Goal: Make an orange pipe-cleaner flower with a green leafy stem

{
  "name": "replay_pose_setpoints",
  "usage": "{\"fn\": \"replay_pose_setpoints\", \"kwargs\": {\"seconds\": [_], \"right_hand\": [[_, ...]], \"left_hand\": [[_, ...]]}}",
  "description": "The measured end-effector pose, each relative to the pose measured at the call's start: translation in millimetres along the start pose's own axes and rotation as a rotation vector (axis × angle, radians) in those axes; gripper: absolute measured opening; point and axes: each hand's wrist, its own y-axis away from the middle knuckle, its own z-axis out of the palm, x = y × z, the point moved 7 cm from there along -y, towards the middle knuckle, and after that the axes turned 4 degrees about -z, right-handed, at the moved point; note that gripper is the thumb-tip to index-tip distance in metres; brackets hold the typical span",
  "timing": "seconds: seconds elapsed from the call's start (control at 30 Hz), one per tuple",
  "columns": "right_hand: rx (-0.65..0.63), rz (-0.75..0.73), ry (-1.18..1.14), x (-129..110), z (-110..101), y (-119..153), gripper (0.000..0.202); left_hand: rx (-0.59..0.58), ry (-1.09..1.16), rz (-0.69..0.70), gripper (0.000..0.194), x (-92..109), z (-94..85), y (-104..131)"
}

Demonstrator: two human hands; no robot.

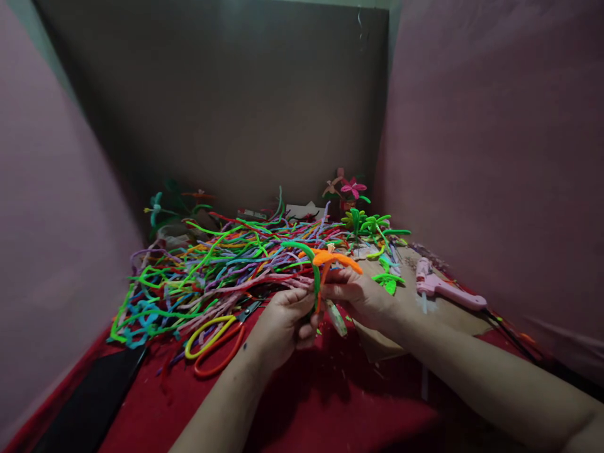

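The left hand (287,314) pinches a green strip (316,274) between thumb and fingers, while the right hand (358,292) grips the stem of an orange flower (328,257) just beside it. The flower is upright above the fingers, in front of a heap of colored strips (226,270). Scissors (242,328) lie left of the hands; a pink glue gun (448,290) lies right, on cardboard (465,322).

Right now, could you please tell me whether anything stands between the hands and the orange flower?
Nothing visible does: the left hand and right hand are both at the stem of the orange flower, with a green strip alongside. The scissors lie aside.
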Motion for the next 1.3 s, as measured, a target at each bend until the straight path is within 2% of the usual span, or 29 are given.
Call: {"fn": "replay_pose_setpoints", "kwargs": {"seconds": [0.1, 0.23, 0.33, 0.4, 0.5, 0.63, 0.73, 0.87, 1.0, 1.2, 1.3], "right_hand": [[0.028, -0.016, 0.009, 0, -3, 0, 0.022], [0.060, -0.036, 0.048, 2, -8, 0, 0.020], [0.107, -0.056, 0.042, 3, -14, 0, 0.019], [0.120, -0.082, 0.063, 1, -15, 0, 0.016], [0.091, -0.120, 0.126, -2, -12, 0, 0.012], [0.100, -0.180, 0.175, -7, -7, 0, 0.011], [0.112, -0.220, 0.181, -10, -3, 2, 0.013], [0.039, -0.174, 0.261, -7, 5, 6, 0.013], [-0.039, -0.126, 0.220, -3, 10, 8, 0.022], [-0.069, -0.254, 0.356, -22, 19, 10, 0.018], [-0.060, -0.266, 0.381, -26, 18, 11, 0.014]], "left_hand": [[0.079, -0.037, 0.040, 0.019, 2, -1.8, 0], [0.200, -0.301, 0.176, 0.025, 13, 0.1, 4], [0.248, -0.483, 0.312, 0.022, 23, 5.7, 9], [0.268, -0.514, 0.313, 0.021, 23, 6.3, 9], [0.313, -0.558, 0.319, 0.018, 21, 3.8, 8], [0.427, -0.721, 0.528, 0.006, 31, 1.8, 14], [0.463, -0.749, 0.593, 0.008, 34, 0.6, 20], [0.472, -0.767, 0.540, 0.013, 33, -2.0, 21], [0.414, -0.609, 0.421, 0.019, 24, -8.2, 15], [0.353, -0.437, 0.279, 0.022, 16, -4.3, 10], [0.301, -0.328, 0.249, 0.028, 15, 1.8, 11]]}}
